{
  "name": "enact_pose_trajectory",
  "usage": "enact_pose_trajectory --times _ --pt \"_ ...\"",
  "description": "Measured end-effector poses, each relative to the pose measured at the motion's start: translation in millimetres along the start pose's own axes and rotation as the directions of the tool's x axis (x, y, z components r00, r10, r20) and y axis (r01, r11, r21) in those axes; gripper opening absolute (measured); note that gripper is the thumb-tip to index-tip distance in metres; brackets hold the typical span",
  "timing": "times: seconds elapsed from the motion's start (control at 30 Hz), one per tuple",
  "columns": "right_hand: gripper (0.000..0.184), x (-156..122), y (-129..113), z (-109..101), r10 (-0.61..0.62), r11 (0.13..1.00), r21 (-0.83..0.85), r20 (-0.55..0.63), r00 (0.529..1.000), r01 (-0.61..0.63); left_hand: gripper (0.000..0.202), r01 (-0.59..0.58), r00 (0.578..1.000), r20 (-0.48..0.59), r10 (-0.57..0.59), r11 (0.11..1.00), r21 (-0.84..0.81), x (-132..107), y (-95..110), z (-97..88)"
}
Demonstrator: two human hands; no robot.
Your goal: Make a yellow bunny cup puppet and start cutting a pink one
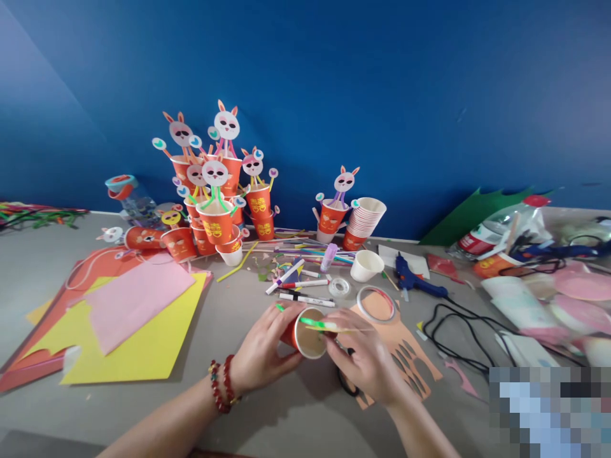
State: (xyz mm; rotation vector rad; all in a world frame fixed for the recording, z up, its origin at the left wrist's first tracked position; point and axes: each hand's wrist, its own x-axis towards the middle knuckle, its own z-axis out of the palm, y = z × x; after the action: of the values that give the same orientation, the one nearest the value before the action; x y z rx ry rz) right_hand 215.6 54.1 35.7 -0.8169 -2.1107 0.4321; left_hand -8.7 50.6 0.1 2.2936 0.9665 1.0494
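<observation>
My left hand (pixel 263 348) is wrapped round a red paper cup (pixel 312 350), which is tilted so that its open mouth faces me. A bright green strip (pixel 312 323), like a piece of drinking straw, lies across the cup's rim. My right hand (pixel 365 353) pinches this strip along with a thin yellowish stick (pixel 351 330); its fingertips are partly hidden. Another bit of green shows at the cup's far left side, by my left fingers. Under my right hand, a black loop (pixel 347 381), like a scissors handle, is partly covered.
Rabbit-faced paper cups (pixel 217 219) stand stacked at the back left. Behind my hands lie markers (pixel 308 299), tape rolls (pixel 375 304) and a white cup (pixel 366 266). To the right are a blue glue gun (pixel 415 280), its black cord and cut orange paper (pixel 405 356). Coloured sheets (pixel 143 343) lie left.
</observation>
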Motion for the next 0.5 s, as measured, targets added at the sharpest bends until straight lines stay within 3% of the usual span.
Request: enact_pose_trajectory --times 0.27,0.5 --pt "0.011 -3.0 4.2 7.1 0.109 0.993 -0.042 -0.019 0.994 -0.110 0.075 0.024 1.000 -0.012 -0.024 1.000 0.019 0.8 2.2 -1.4" --pt "0.014 -2.0 7.2 5.7 0.081 0.996 -0.052 0.050 0.995 -0.078 0.074 0.027 0.999 -0.017 -0.027 0.999 0.016 1.7 2.6 -2.3"
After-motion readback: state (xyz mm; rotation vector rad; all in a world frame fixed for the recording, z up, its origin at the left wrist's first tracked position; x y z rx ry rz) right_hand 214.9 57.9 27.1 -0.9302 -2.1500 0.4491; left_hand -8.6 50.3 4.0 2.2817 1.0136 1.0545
